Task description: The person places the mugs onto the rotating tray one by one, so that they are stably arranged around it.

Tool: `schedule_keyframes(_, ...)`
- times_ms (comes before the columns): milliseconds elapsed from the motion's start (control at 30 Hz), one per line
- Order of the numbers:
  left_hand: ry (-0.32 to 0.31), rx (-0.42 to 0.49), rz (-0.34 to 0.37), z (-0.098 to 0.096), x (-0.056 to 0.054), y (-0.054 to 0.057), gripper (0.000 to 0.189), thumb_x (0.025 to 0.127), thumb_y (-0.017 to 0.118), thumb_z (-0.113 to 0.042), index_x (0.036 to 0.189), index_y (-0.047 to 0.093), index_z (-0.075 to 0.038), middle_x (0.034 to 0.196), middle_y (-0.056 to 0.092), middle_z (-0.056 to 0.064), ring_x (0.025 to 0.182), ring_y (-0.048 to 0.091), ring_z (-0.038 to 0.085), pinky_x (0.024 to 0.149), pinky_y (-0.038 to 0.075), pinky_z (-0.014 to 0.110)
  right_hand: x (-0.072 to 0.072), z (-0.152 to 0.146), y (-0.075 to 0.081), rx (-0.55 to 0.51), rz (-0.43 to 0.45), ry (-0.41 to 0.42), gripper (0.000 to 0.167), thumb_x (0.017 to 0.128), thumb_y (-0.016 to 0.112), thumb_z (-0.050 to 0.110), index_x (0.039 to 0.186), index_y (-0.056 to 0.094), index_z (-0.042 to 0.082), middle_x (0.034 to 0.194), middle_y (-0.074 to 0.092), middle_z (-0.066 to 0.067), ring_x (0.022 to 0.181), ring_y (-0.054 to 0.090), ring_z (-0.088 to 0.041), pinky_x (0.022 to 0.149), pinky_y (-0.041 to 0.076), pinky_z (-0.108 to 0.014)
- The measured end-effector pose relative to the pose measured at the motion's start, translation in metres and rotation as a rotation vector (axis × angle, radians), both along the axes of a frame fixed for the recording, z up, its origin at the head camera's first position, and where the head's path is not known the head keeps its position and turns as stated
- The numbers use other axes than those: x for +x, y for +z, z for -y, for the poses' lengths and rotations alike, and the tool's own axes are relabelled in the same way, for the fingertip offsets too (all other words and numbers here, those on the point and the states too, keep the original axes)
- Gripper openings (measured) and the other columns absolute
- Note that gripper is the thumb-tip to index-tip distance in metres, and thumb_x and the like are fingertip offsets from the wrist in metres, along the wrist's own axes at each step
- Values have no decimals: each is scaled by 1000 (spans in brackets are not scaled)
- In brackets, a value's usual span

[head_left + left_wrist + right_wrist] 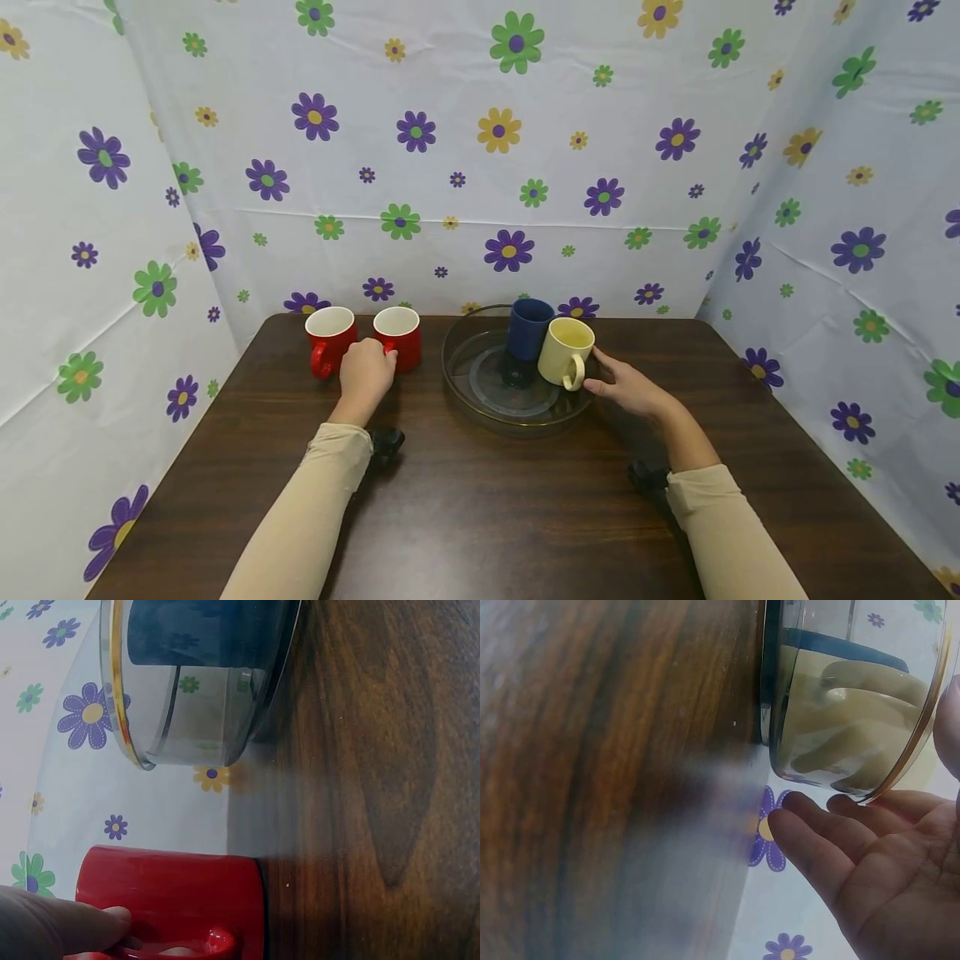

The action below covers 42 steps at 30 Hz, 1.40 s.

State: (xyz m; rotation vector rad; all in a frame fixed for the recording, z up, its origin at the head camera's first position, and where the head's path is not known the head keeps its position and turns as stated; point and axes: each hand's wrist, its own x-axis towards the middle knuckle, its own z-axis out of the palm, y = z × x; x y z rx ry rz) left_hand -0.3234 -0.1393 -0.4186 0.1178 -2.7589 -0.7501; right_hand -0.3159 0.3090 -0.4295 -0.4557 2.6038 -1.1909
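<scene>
My left hand [366,372] pinches the handle of a red mug [407,348] with a white inside, which stands upright on the table. Left of that hand is a second red mug [331,333], its handle toward me. My right hand [633,387] is at the right side of a round clear tray [480,407]; its fingers extend loosely along the outside of the wall, thumb near the rim. Inside the tray stand a pale yellow mug [557,354], close to that thumb, and a dark blue mug [527,327] behind it. The right wrist view shows the fingers [817,847] outside the glass.
Under everything is a dark brown wooden table [480,517]. A white flowered cloth [450,150] hangs behind it and along both sides. Black wrist-worn devices show under both forearms.
</scene>
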Motion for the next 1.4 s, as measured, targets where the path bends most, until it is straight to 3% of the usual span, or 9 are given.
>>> schedule_keyframes(467, -3, -11, 5, 4, 4, 11, 30, 97, 68, -23, 88, 74, 6, 75, 71, 20, 72, 68, 38, 74, 61, 49, -1, 2, 5, 46, -35, 22, 86, 103, 60, 31, 159, 6, -5, 163, 8, -34, 146, 18, -55, 116, 21, -66)
schedule_keyframes(767, -10, 1, -26, 6, 7, 19, 31, 98, 67, -23, 83, 73, 4, 65, 66, 14, 61, 60, 31, 68, 59, 45, 0, 1, 2, 20, 3, -3, 89, 103, 60, 36, 160, 3, -2, 164, 6, -31, 148, 16, -52, 117, 22, -65)
schedule_keyframes(1100, -9, -16, -50, 7, 8, 24, 32, 98, 66, -25, 81, 73, 2, 67, 67, 14, 64, 60, 32, 70, 59, 47, 2, 1, 2, 22, -5, -3, 88, 103, 59, 36, 161, 3, -1, 165, 6, -31, 148, 16, -52, 117, 22, -65)
schedule_keyframes(1400, -16, 6, -54, 6, 9, 30, 31, 99, 66, -24, 91, 76, 4, 75, 71, 17, 66, 63, 32, 70, 60, 46, 2, 1, 2, 22, -20, 2, 87, 104, 59, 36, 160, 4, -2, 164, 6, -31, 149, 14, -52, 117, 19, -65)
